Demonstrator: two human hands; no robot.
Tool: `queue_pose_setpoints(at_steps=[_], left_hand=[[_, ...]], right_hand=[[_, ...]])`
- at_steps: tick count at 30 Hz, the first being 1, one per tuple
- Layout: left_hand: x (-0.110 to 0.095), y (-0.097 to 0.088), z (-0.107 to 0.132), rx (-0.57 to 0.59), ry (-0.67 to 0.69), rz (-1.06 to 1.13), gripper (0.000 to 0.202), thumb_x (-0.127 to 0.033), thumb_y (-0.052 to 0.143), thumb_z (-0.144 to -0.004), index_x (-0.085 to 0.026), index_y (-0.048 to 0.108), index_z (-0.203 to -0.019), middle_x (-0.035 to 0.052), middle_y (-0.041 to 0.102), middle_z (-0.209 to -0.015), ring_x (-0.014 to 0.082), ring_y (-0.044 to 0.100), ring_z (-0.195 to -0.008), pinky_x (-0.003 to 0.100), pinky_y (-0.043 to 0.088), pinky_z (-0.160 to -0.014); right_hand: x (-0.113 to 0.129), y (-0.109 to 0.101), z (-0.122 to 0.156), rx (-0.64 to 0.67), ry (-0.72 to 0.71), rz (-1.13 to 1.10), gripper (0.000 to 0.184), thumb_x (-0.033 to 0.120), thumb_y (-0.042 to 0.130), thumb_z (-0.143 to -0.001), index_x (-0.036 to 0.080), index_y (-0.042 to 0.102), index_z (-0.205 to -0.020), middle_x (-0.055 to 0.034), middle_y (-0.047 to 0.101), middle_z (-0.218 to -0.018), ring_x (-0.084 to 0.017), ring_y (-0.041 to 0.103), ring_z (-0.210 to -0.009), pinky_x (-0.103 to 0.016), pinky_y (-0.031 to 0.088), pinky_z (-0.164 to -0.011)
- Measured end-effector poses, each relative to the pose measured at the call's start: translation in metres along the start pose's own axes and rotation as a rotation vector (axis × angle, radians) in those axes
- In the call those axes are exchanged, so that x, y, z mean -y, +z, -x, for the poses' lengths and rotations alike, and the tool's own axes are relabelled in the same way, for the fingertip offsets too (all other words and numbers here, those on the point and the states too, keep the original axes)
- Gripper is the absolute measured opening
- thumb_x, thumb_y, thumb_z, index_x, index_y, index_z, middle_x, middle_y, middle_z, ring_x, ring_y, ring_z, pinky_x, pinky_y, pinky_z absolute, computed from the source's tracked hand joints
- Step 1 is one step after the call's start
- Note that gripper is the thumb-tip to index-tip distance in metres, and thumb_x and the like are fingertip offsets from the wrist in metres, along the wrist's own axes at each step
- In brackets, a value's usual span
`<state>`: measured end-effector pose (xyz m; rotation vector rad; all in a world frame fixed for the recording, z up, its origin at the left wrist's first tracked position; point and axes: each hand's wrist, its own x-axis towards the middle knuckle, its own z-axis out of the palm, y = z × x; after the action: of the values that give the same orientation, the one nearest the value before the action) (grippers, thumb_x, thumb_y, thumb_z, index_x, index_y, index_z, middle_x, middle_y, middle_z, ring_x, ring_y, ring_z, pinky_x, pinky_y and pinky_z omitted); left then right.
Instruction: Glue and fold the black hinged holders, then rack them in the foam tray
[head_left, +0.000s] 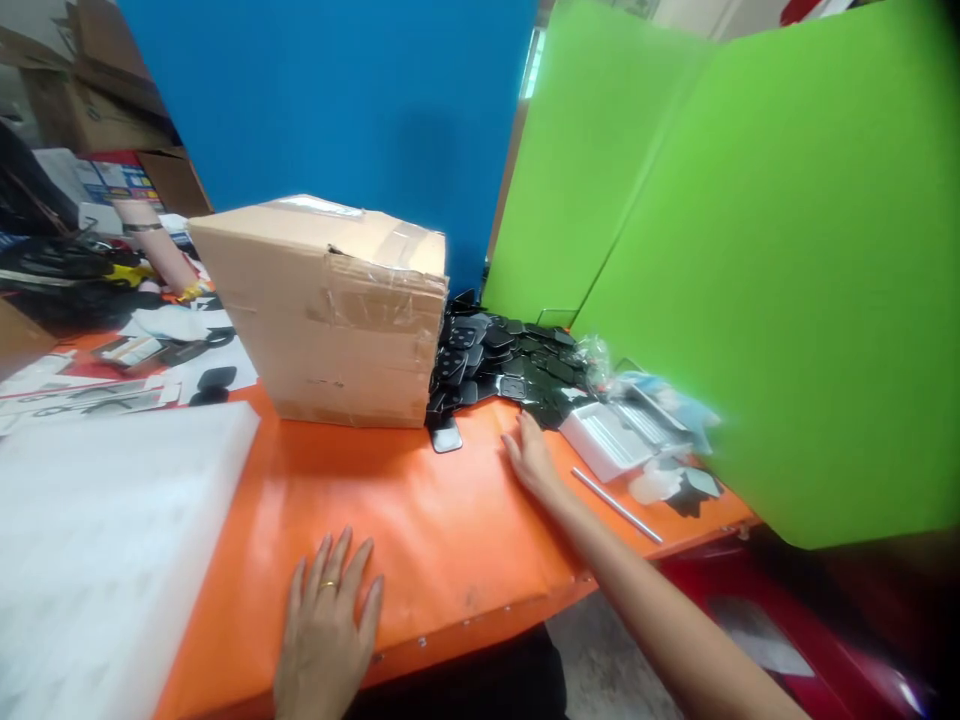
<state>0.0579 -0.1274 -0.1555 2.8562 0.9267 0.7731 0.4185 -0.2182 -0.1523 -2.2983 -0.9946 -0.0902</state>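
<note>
My left hand (pixel 326 625) lies flat on the orange table (pixel 420 520) near its front edge, fingers spread, a ring on one finger, holding nothing. My right hand (pixel 531 455) stretches forward with fingers flat on the table, just short of a pile of several small black parts (pixel 510 365). One black part with a pale face (pixel 445 436) lies apart, left of that hand. A taped cardboard box (pixel 337 315) stands behind, left of the pile.
A white foam sheet (pixel 97 540) covers the left of the table. A white tray (pixel 611 440), plastic bags and a metal rod (pixel 616 505) lie at right. Green panels (pixel 787 280) wall the right, a blue panel (pixel 337 100) the back. Another person's arm (pixel 161 255) is at far left.
</note>
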Motion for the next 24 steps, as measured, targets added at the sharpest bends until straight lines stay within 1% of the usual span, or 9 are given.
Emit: queue_pose_setpoints(at_steps=[4, 6, 8, 12, 15, 17, 20, 22, 24], left_hand=[[0.002, 0.002, 0.001, 0.005, 0.013, -0.026, 0.044, -0.033, 0.048, -0.087, -0.016, 0.054, -0.128, 0.0139, 0.047, -0.14, 0.0337, 0.037, -0.133, 0.055, 0.028, -0.108], [0.004, 0.004, 0.002, 0.003, 0.026, -0.038, 0.044, -0.032, 0.048, -0.087, -0.017, 0.054, -0.128, 0.0135, 0.048, -0.139, 0.0334, 0.039, -0.132, 0.055, 0.029, -0.107], [0.006, 0.007, 0.003, -0.004, 0.037, -0.044, 0.043, -0.032, 0.049, -0.086, -0.018, 0.053, -0.128, 0.0127, 0.05, -0.138, 0.0329, 0.04, -0.131, 0.055, 0.031, -0.107], [0.008, 0.009, 0.005, -0.022, 0.041, -0.036, 0.044, -0.03, 0.05, -0.086, -0.021, 0.052, -0.128, 0.0109, 0.053, -0.136, 0.0315, 0.042, -0.13, 0.053, 0.032, -0.106], [0.007, 0.008, 0.005, -0.011, 0.03, -0.029, 0.045, -0.03, 0.05, -0.085, -0.022, 0.052, -0.129, 0.0106, 0.052, -0.136, 0.0313, 0.041, -0.131, 0.053, 0.03, -0.108], [0.007, 0.008, 0.004, -0.002, 0.018, -0.027, 0.045, -0.03, 0.051, -0.085, -0.023, 0.052, -0.129, 0.0098, 0.051, -0.138, 0.0307, 0.041, -0.131, 0.052, 0.03, -0.108], [0.006, 0.006, 0.003, 0.004, 0.007, -0.026, 0.043, -0.031, 0.051, -0.085, -0.023, 0.054, -0.128, 0.0092, 0.051, -0.137, 0.0302, 0.041, -0.131, 0.052, 0.03, -0.108], [0.006, 0.005, 0.002, 0.005, 0.002, -0.027, 0.042, -0.031, 0.051, -0.086, -0.022, 0.055, -0.127, 0.0096, 0.052, -0.136, 0.0302, 0.042, -0.13, 0.052, 0.031, -0.108], [0.006, 0.003, 0.002, 0.007, 0.004, -0.033, 0.042, -0.03, 0.05, -0.086, -0.021, 0.055, -0.127, 0.0099, 0.052, -0.136, 0.0301, 0.042, -0.13, 0.051, 0.032, -0.108]], right_hand=[[-0.003, -0.002, -0.059, -0.014, 0.016, 0.021, 0.058, 0.026, 0.049, -0.083, 0.007, 0.041, -0.137, -0.0185, 0.033, -0.148, -0.03, 0.02, -0.141, -0.05, 0.02, -0.114], [-0.003, -0.003, -0.079, -0.006, 0.031, 0.02, 0.057, 0.023, 0.053, -0.081, 0.009, 0.044, -0.135, -0.0178, 0.034, -0.147, -0.031, 0.02, -0.141, -0.05, 0.018, -0.114], [-0.003, -0.003, -0.089, -0.001, 0.05, 0.009, 0.053, 0.021, 0.056, -0.078, 0.01, 0.05, -0.13, -0.0179, 0.039, -0.145, -0.033, 0.023, -0.139, -0.052, 0.017, -0.113], [0.001, -0.005, -0.088, -0.039, 0.078, -0.05, 0.048, 0.016, 0.059, -0.074, 0.007, 0.056, -0.121, -0.0219, 0.04, -0.142, -0.036, 0.028, -0.136, -0.053, 0.018, -0.111], [0.013, -0.012, -0.093, -0.13, 0.079, -0.128, 0.045, 0.022, 0.052, -0.081, 0.009, 0.053, -0.124, -0.0199, 0.041, -0.142, -0.03, 0.032, -0.135, -0.046, 0.024, -0.111], [0.025, -0.018, -0.107, -0.216, 0.1, -0.195, 0.043, 0.029, 0.044, -0.088, 0.012, 0.049, -0.128, -0.0175, 0.045, -0.138, -0.025, 0.037, -0.131, -0.041, 0.028, -0.108], [0.045, -0.025, -0.141, -0.32, 0.214, -0.304, 0.045, 0.042, 0.04, -0.09, 0.011, 0.052, -0.121, -0.0181, 0.057, -0.12, -0.026, 0.05, -0.115, -0.041, 0.038, -0.098], [0.054, -0.029, -0.164, -0.325, 0.309, -0.386, 0.04, 0.045, 0.049, -0.085, 0.011, 0.061, -0.101, -0.016, 0.064, -0.097, -0.026, 0.059, -0.096, -0.039, 0.044, -0.087], [0.057, -0.034, -0.181, -0.317, 0.371, -0.47, 0.026, 0.039, 0.06, -0.077, 0.012, 0.062, -0.077, -0.011, 0.063, -0.074, -0.024, 0.061, -0.079, -0.036, 0.046, -0.077]])
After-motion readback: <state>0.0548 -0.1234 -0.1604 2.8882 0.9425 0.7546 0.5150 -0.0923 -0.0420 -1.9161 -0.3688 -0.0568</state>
